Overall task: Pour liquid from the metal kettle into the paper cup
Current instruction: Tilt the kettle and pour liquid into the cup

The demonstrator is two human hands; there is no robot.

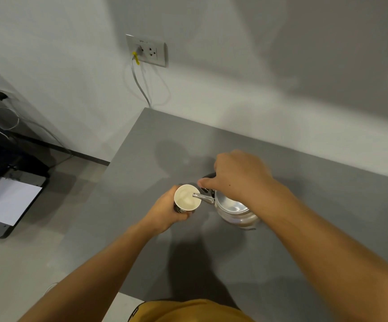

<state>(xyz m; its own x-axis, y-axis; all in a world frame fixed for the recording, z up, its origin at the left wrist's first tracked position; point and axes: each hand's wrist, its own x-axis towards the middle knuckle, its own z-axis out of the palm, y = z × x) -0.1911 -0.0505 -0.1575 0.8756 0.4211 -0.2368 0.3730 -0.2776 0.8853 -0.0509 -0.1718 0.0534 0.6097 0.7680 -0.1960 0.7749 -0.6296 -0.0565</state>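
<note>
Grey table [304,228], wall socket [147,50] with cable [139,84], printer [9,201] left.

Right hand [239,175] hides most of kettle [232,209] handle; cup [186,201] side mostly behind left hand [168,213]. Pouring liquid not discernible. Printer [7,201] cut off at left edge.

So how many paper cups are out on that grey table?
1. The paper cup is held in the left hand, just under the metal kettle spout. None seems hidden.
</note>
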